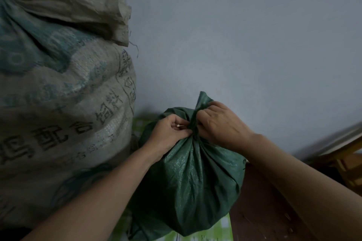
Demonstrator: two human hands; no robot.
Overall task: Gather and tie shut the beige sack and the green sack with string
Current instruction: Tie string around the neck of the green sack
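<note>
The green sack stands in the lower middle, its mouth bunched into a neck with a tuft sticking up. My left hand is closed against the left of the neck, and a bit of white string shows between its fingers. My right hand pinches the neck from the right, just below the tuft. The tall beige sack, printed with dark characters and teal patches, fills the left side; its top is folded over loosely.
A pale blue wall rises right behind both sacks. A light green checked cloth lies under the green sack. Dark reddish floor and a wooden piece of furniture are at the right.
</note>
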